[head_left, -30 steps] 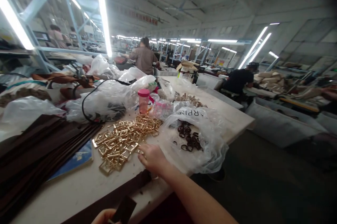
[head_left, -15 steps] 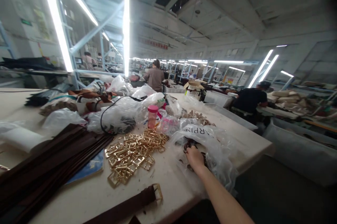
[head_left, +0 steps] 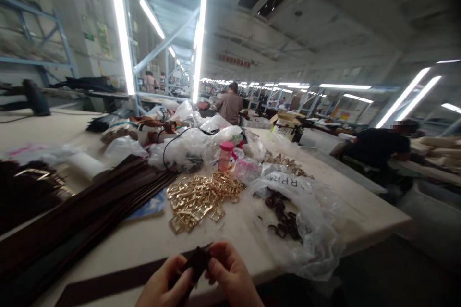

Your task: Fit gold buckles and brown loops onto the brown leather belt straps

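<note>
Dark strap (head_left: 115,278) diagonal, upper end rightward

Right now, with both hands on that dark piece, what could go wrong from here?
The dark piece might slip, since the left hand and right hand grip it mostly with the fingers.

The open plastic bag overhangs the table edge; a knock could spill its dark loops.

The gold buckles lie loose just beyond the hands, so a careless reach might scatter some.
</note>
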